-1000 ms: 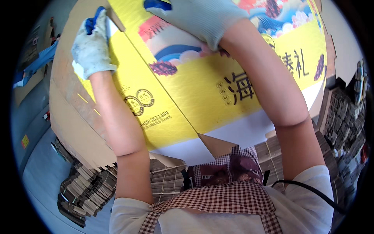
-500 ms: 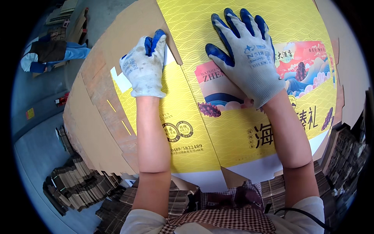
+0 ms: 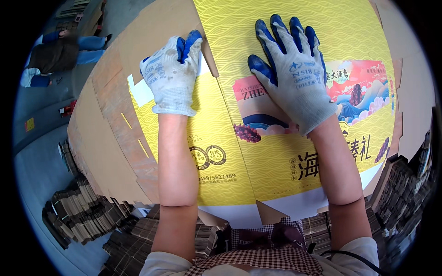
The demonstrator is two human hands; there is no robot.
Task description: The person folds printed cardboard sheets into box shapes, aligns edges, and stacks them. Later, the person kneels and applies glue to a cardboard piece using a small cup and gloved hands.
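Observation:
A large yellow printed cardboard sheet (image 3: pixel 216 142) with wave lines, pictures and dark lettering lies before me, creased and slotted into panels. My right hand (image 3: pixel 297 78), in a white glove with blue-coated fingers, rests flat on its right panel, fingers spread, partly covering a pink and blue picture. My left hand (image 3: pixel 172 73), gloved alike, is closed over the upper part of the left panel, beside the slot. Its fingers are curled under with the thumb side pointing away from me. Whatever it grips, if anything, is hidden beneath the glove.
Plain brown cardboard (image 3: pixel 110 133) lies under and around the yellow sheet. Bundled stacks of flat cardboard (image 3: pixel 83 209) stand on the floor at lower left, with more stacks (image 3: pixel 400 193) at right. Another person (image 3: pixel 55 55) in dark clothing is at upper left.
My right hand has shifted slightly toward me, still flat on the sheet. My left hand stays closed in nearly the same place. The other person has changed posture, and the view has shifted a little.

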